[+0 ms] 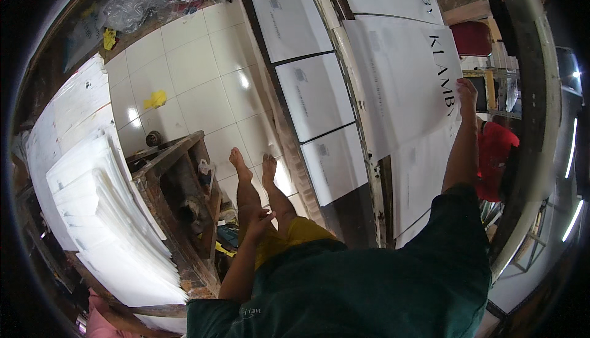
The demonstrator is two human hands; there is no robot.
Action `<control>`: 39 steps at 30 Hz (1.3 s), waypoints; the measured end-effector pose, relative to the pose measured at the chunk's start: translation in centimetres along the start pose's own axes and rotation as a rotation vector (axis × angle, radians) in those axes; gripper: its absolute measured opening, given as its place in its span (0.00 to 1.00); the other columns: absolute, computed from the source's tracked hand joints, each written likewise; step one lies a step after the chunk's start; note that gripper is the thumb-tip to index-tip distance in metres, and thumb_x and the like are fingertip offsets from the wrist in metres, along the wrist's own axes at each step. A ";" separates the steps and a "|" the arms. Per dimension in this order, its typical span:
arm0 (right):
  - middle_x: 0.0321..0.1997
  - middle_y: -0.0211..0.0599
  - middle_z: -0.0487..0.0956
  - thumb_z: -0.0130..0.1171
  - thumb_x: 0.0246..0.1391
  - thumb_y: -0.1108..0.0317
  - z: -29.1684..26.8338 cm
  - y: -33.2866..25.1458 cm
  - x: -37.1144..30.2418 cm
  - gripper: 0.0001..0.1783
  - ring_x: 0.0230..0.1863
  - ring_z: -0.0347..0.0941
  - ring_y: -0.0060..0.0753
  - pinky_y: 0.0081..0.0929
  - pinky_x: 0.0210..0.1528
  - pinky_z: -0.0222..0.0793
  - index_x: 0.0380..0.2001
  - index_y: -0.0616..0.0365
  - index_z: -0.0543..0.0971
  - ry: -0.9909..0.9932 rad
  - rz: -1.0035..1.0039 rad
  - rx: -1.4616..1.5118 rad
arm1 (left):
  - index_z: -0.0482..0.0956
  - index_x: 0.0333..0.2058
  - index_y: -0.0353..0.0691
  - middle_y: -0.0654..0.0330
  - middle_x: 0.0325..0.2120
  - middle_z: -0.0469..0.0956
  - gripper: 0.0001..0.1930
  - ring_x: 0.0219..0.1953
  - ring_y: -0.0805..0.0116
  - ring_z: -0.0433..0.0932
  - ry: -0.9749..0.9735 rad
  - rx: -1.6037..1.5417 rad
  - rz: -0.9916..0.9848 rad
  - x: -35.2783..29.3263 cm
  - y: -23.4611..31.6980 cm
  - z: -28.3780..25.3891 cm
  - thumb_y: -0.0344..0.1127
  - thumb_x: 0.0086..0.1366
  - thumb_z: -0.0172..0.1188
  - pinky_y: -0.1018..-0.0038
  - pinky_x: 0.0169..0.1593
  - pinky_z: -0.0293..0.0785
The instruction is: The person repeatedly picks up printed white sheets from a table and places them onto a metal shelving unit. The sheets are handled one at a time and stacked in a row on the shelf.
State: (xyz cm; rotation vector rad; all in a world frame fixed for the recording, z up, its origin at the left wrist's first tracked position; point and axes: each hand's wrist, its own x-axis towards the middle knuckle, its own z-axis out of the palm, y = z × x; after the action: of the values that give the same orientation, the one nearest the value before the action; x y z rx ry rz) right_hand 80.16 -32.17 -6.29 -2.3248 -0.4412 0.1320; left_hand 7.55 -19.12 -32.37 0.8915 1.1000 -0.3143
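Note:
My right hand (467, 95) is raised at the right edge of a large white sheet (399, 86) with black lettering, its fingers closed on that edge. This sheet lies on a long rack, overlapping another white sheet (424, 175) on the near side. My left hand (261, 222) hangs over my thigh with its fingers curled in, and nothing shows in them. Left of the rack, a row of smaller white printed sheets (316, 95) lies along a dark board.
A thick stack of white sheets (117, 233) rests on a table at the left, beside a worn wooden stand (166, 172). Yellow scrap (156, 99) and a small dark round object (153, 138) lie on the tiled floor (190, 61). Someone in red (496, 153) is beyond the rack.

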 end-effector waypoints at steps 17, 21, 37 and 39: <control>0.26 0.24 0.72 0.45 0.42 0.76 -0.6 5.7 6.5 0.12 0.26 0.63 0.17 0.16 0.31 0.60 0.28 0.54 0.77 0.075 -0.049 -0.112 | 0.69 0.49 0.34 0.51 0.41 0.73 0.28 0.45 0.62 0.71 0.033 0.130 -0.101 -2.2 7.7 0.5 0.47 0.56 0.62 0.71 0.47 0.68; 0.23 0.22 0.70 0.44 0.42 0.76 -0.6 5.6 7.1 0.10 0.24 0.60 0.15 0.16 0.29 0.58 0.25 0.55 0.76 0.060 0.019 -0.177 | 0.70 0.49 0.34 0.50 0.41 0.74 0.27 0.45 0.62 0.72 0.096 0.131 -0.066 -3.0 9.1 0.7 0.46 0.56 0.62 0.71 0.47 0.69; 0.44 0.36 0.75 0.48 0.46 0.55 4.1 -2.4 3.6 0.14 0.53 0.64 0.50 0.50 0.50 0.60 0.37 0.36 0.76 0.449 0.029 -0.950 | 0.72 0.46 0.32 0.55 0.35 0.75 0.27 0.38 0.67 0.74 0.114 0.022 0.130 -1.8 4.9 0.0 0.46 0.54 0.64 0.72 0.42 0.70; 0.42 0.37 0.76 0.51 0.44 0.62 5.9 -4.5 2.8 0.12 0.49 0.67 0.47 0.42 0.49 0.62 0.35 0.44 0.76 0.466 -0.089 -0.739 | 0.71 0.46 0.33 0.57 0.35 0.74 0.26 0.38 0.69 0.72 0.103 -0.060 0.140 -2.2 5.0 0.0 0.45 0.55 0.64 0.74 0.42 0.69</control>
State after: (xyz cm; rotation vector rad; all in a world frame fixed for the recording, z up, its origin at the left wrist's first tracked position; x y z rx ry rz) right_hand 80.23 -24.36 -7.23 -2.9160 -0.3905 -0.7168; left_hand 9.67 -16.39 -28.10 0.9336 1.1292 -0.1203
